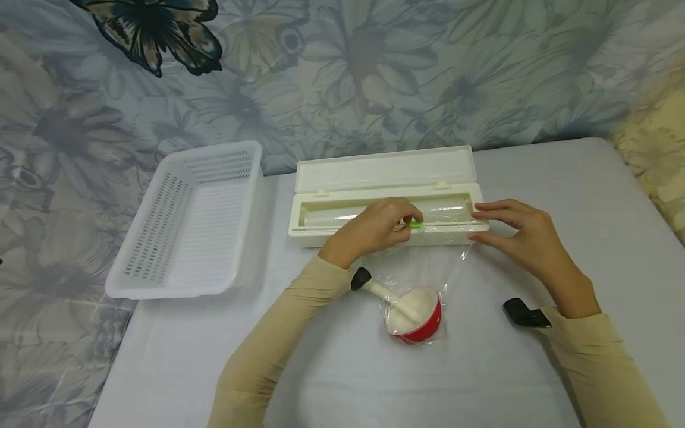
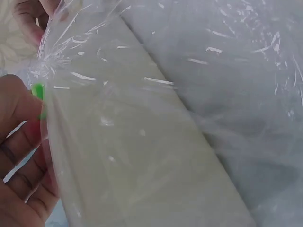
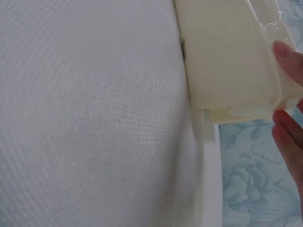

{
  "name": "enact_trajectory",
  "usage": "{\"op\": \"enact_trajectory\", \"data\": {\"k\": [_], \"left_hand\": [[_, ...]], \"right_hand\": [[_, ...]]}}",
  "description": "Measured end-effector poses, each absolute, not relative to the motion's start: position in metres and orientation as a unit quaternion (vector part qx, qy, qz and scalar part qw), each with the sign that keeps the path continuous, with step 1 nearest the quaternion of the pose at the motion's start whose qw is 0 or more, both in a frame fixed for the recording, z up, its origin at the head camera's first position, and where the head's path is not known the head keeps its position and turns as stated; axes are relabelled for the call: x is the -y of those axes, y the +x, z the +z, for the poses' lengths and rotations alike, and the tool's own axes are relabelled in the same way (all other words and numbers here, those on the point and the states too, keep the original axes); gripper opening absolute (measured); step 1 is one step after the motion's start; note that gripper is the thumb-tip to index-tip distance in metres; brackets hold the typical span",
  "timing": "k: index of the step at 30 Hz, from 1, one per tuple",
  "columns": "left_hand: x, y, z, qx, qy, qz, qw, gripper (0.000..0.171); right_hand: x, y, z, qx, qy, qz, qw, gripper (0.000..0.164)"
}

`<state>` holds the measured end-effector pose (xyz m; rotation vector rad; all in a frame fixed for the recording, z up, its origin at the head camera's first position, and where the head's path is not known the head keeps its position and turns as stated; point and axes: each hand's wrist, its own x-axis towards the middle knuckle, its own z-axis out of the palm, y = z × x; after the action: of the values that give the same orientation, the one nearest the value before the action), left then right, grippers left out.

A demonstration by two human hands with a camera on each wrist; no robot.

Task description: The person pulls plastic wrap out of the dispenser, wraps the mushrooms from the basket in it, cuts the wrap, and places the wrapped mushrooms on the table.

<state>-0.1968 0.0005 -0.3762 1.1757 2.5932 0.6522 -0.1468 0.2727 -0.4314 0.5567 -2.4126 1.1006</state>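
A white cling film dispenser (image 1: 316,239) lies with its lid raised, and a roll of clear film (image 1: 446,209) sits inside it. My left hand (image 1: 374,224) pinches a small green slider cutter (image 1: 415,224) on the dispenser's front edge, right of the middle. At the right end my right hand (image 1: 524,235) grips the dispenser, thumb at the front and fingers on top. Clear cling film (image 2: 142,132) drapes from the front edge toward me, over a red-and-white bowl (image 1: 430,327). A white stick-like utensil (image 1: 382,291) leans in the bowl under the film.
To the left stands a white perforated plastic basket (image 1: 241,276). The table carries a pale cloth (image 1: 481,380). Behind it hangs floral fabric (image 1: 369,65) with a dark butterfly print. My left sleeve and its black wrist camera (image 1: 361,278) are close to the utensil's upper end.
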Motion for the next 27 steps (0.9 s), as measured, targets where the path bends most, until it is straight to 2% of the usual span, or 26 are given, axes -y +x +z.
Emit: {"op": "enact_trajectory", "data": {"k": [6,11,15,22,27], "left_hand": [[0.002,-0.194,-0.381,-0.882,0.409,0.213,0.095,0.038],[0.007,-0.193,-0.379,-0.895,0.389,0.197,0.094,0.034],[0.009,-0.193,-0.38,-0.894,0.407,0.173,0.072,0.035],[0.008,-0.193,-0.385,-0.884,0.442,0.15,0.032,0.015],[0.012,-0.193,-0.385,-0.873,0.463,0.152,0.025,0.015]], "right_hand": [[-0.272,-0.146,-0.431,0.868,0.205,0.405,0.203,0.054],[-0.271,-0.146,-0.43,0.87,0.201,0.399,0.209,0.053],[-0.272,-0.146,-0.43,0.871,0.198,0.397,0.211,0.053],[-0.273,-0.144,-0.431,0.875,0.191,0.394,0.206,0.052],[-0.274,-0.144,-0.43,0.877,0.188,0.393,0.204,0.053]]}}
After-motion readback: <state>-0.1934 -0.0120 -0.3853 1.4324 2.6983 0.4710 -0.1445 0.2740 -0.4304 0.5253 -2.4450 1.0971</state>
